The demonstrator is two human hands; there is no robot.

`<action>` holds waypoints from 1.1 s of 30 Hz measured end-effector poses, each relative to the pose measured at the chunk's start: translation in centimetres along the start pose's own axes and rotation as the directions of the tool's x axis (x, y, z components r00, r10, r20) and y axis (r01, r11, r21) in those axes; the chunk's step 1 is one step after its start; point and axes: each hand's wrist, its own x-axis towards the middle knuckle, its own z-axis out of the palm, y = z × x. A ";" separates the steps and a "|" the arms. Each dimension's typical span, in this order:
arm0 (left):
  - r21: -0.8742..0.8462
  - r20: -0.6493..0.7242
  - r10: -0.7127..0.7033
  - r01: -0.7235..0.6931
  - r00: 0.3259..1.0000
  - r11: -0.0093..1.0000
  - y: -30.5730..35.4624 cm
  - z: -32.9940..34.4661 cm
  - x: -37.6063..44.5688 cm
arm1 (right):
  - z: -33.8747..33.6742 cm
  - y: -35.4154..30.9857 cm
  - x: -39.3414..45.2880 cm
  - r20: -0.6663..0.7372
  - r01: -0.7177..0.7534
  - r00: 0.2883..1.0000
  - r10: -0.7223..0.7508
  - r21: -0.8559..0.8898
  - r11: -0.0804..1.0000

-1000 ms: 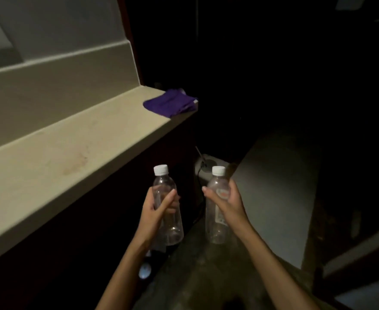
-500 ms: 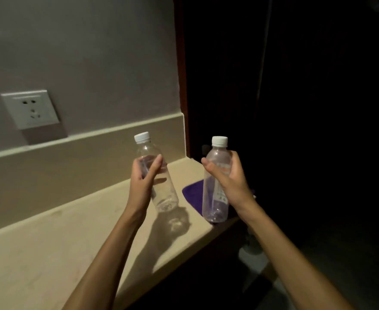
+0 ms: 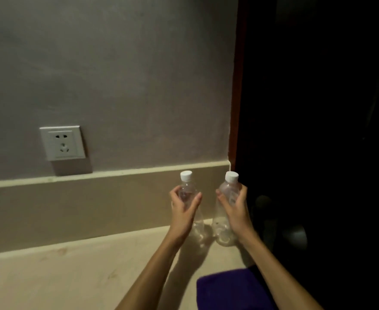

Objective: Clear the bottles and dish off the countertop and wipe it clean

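The left hand grips the left bottle around its middle, thumb and fingers curled on the clear plastic. The right hand grips the right bottle in the same way. Both bottles have white caps and stand upright, just beside each other, at the far right corner of the countertop. I cannot tell if their bottoms touch the surface. A low backsplash closes the counter at 12 o'clock, and the right edge falls into a dark space at 3 o'clock. A purple cloth lies at 6 o'clock from the bottles, near the front right edge. Toward 9 o'clock the beige surface runs wide, with faint stains. A wall socket sits at 10 o'clock.
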 end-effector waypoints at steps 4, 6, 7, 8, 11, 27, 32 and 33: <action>0.071 -0.018 -0.006 0.007 1.000 0.997 -2.2 2.5 0.2 | 0.1 2.5 2.2 0.066 -0.003 0.998 0.003 -0.002 1.000; 0.135 -0.013 0.020 -0.018 1.000 0.991 -3.0 3.6 -0.1 | 0.0 3.4 2.5 0.083 -0.008 0.996 0.009 -0.007 1.000; 0.157 -0.016 0.037 -0.034 0.999 0.987 -3.2 3.9 -0.1 | -0.1 3.6 2.5 0.085 0.000 0.996 0.001 -0.018 1.000; 0.183 -0.027 0.052 -0.046 0.998 0.982 -3.4 4.1 0.2 | -0.2 3.8 2.5 0.092 0.017 0.996 -0.014 -0.034 0.999; 0.250 -0.045 0.072 -0.058 0.996 0.966 -3.8 4.1 0.9 | 0.0 3.8 2.5 0.151 0.049 0.988 -0.036 -0.084 0.995; 0.382 -0.099 0.039 0.002 0.994 0.924 -2.1 2.1 -1.0 | -0.1 4.4 1.0 0.080 0.041 0.997 -0.024 -0.213 0.976; 0.347 -0.172 0.046 0.017 0.984 0.938 -0.1 -0.4 -2.7 | -1.2 3.1 0.2 -0.062 0.069 0.995 -0.082 -0.191 0.979; 0.336 -0.187 0.045 0.021 0.981 0.942 0.4 -1.1 -3.3 | -1.5 2.6 -0.1 -0.081 0.087 0.991 -0.103 -0.184 0.979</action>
